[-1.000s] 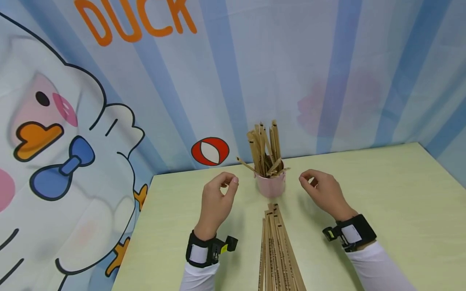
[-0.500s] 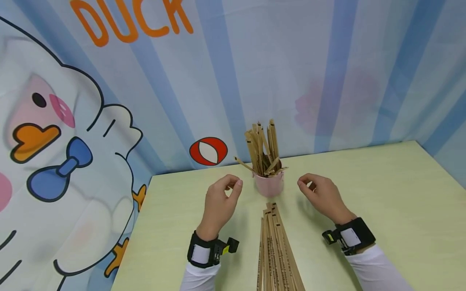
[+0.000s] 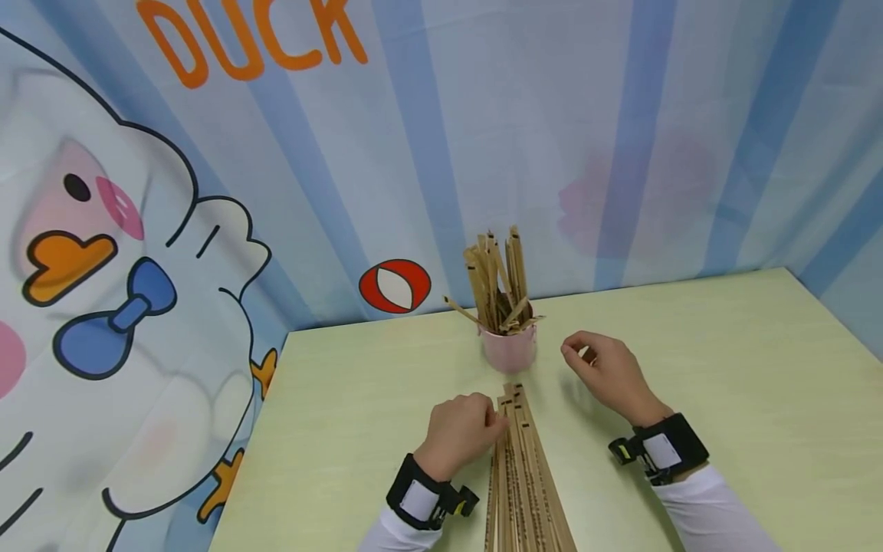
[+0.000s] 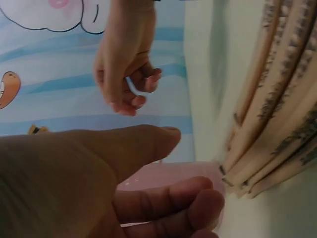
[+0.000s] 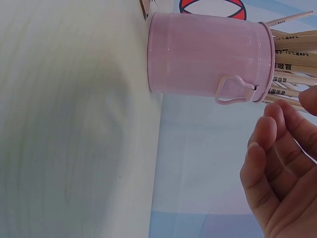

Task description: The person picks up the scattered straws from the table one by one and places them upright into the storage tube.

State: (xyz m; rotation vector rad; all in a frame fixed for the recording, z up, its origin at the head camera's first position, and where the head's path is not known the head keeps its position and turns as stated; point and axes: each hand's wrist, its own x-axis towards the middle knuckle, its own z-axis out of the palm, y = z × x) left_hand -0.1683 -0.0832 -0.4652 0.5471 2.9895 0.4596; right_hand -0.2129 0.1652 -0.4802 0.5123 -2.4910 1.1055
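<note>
A bundle of long paper-wrapped straws [image 3: 527, 468] lies on the table, running toward the person. My left hand [image 3: 458, 433] hovers at the bundle's left side near its far end, palm down. In the left wrist view its thumb [image 4: 148, 144] and fingers are apart with nothing between them, and the straws [image 4: 277, 109] pass beside the fingertips. Behind the bundle stands a small pink bucket [image 3: 509, 351] filled with upright straws [image 3: 497, 284]. My right hand [image 3: 610, 376] is raised to the right of the bucket, fingers loosely bent and holding nothing.
A pale green-yellow table [image 3: 759, 368] extends to both sides. Right behind it hangs a blue striped cloth backdrop [image 3: 524, 138] with a printed duck [image 3: 83, 307]. One straw [image 3: 461, 309] sticks out sideways from the bucket's left rim.
My left hand has moved right and toward the person, turning palm down, from beside the bucket to the straw bundle. The right hand has stayed nearly still.
</note>
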